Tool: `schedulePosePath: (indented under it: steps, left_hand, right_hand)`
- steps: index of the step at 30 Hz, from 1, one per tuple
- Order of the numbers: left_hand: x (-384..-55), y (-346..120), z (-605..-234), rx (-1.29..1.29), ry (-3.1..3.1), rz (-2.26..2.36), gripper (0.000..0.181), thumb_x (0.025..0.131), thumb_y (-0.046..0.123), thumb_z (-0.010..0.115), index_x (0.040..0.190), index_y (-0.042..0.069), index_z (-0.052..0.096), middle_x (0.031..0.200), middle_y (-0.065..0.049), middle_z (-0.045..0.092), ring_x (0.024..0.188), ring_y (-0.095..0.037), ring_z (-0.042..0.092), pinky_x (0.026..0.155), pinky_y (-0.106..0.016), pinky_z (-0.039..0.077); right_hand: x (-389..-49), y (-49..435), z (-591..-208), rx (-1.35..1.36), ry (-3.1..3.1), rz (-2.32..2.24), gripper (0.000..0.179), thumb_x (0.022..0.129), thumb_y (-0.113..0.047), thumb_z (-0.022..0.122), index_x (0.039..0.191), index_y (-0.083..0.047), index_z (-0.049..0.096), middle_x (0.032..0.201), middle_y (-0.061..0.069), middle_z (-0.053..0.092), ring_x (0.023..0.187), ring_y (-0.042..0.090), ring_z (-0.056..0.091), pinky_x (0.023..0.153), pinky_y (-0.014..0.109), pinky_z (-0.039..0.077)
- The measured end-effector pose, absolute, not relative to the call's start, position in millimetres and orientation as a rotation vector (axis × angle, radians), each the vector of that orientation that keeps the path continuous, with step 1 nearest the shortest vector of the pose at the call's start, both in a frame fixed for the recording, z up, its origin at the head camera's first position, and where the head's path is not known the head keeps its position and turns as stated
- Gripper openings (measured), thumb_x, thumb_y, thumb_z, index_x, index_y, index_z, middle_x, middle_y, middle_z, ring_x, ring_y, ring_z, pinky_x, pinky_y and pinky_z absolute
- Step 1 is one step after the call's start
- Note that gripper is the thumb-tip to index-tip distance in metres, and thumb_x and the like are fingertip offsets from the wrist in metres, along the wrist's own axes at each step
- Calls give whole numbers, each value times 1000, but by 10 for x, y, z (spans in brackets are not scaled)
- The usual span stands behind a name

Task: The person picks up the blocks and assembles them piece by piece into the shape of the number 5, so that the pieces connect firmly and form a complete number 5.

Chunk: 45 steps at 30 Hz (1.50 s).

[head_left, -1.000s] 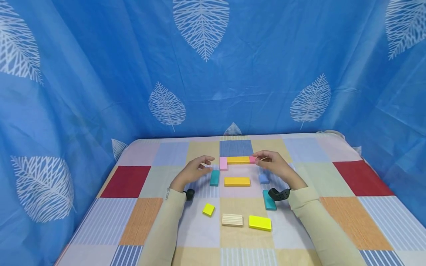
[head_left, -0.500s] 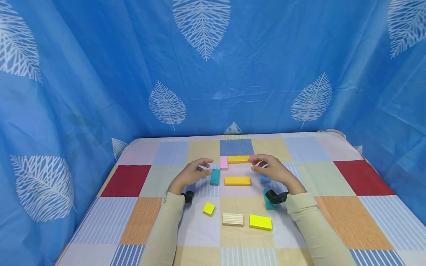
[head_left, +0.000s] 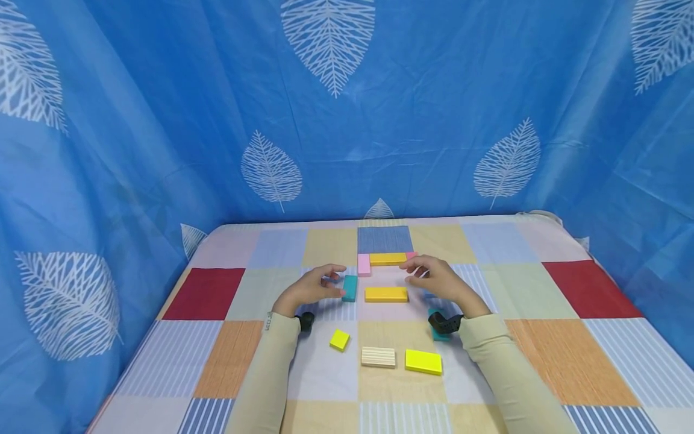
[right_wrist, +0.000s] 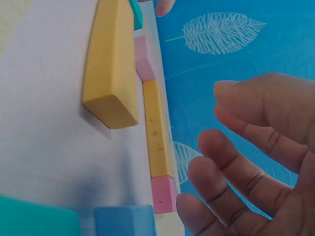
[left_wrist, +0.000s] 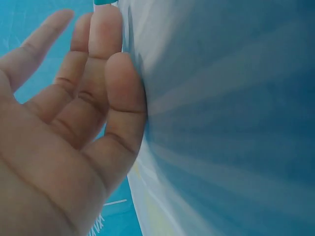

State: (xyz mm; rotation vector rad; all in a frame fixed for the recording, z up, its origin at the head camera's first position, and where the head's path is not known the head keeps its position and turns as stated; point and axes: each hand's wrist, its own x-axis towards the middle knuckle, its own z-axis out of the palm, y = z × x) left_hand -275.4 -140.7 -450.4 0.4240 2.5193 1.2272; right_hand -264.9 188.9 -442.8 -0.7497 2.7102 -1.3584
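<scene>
My left hand is beside a teal block, fingers loosely bent and a fingertip right at its left side. In the left wrist view the hand holds nothing, and a corner of the teal block shows beyond the fingertips. My right hand hovers with relaxed fingers over a blue block, which it mostly hides. An orange-yellow block lies between a pink block and a darker pink block, close to the right fingertips. Nothing is between the right fingers.
Another orange-yellow block lies between the hands. Nearer are a small yellow block, a ridged wooden block and a longer yellow block. The right wrist strap partly covers another teal block. A blue curtain hangs behind the table.
My right hand has drawn back from the darker pink block, toward the body and slightly left. My left hand has dipped a little, its fingers now closer to the teal block.
</scene>
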Motion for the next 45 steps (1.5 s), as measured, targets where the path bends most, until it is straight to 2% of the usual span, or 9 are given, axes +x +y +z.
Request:
schedulePosePath:
  steps: [10, 17, 24, 27, 34, 45]
  left_hand:
    - [-2759, -1436, -4496, 373, 2500, 1199, 65, 95, 9, 83, 154, 4, 57, 141, -18, 62, 111, -28, 60, 99, -41, 55]
    - [-2747, -1420, -4494, 316, 2528, 1150, 63, 95, 7, 83, 153, 6, 59, 140, -16, 64, 113, -27, 61, 106, -43, 55]
    - [-2739, -1389, -4495, 301, 2551, 1105, 58, 96, 6, 82, 151, 5, 62, 142, -16, 65, 114, -27, 61, 108, -43, 54]
    - [-2740, -1379, -4500, 300, 2561, 1084, 57, 96, 6, 82, 149, 6, 63, 142, -15, 65, 113, -27, 61, 108, -43, 54]
    - [-2748, -1344, -4525, 314, 2595, 1038, 57, 95, 6, 83, 149, 6, 64, 139, -15, 66, 110, -26, 60, 104, -41, 55]
    - [-2739, -1315, -4513, 325, 2630, 989, 56, 95, 5, 83, 148, 6, 64, 134, -15, 67, 106, -26, 58, 100, -40, 55]
  right_hand:
    - [-2671, 1831, -4474, -634, 2659, -1272, 27, 98, -3, 75, 123, 7, 72, 113, 20, 72, 98, 29, 63, 92, 42, 57]
    - [-2681, 1846, -4511, -601, 2625, -1232, 27, 95, -4, 80, 119, 6, 74, 111, 16, 73, 94, 26, 60, 86, 38, 55]
    - [-2680, 1862, -4551, -608, 2614, -1175, 27, 92, -6, 84, 115, 4, 76, 115, 16, 75, 102, 29, 64, 99, 51, 55]
    - [-2672, 1870, -4559, -612, 2631, -1141, 27, 90, -6, 86, 114, 4, 77, 114, 16, 76, 102, 30, 64, 101, 54, 55]
    - [-2667, 1859, -4585, -599, 2657, -1105, 24, 90, -7, 87, 111, 2, 79, 112, 13, 76, 101, 27, 64, 98, 50, 55]
    - [-2660, 1863, -4584, -610, 2676, -1087, 22, 90, -6, 86, 110, 1, 79, 110, 12, 76, 100, 28, 63, 99, 53, 55]
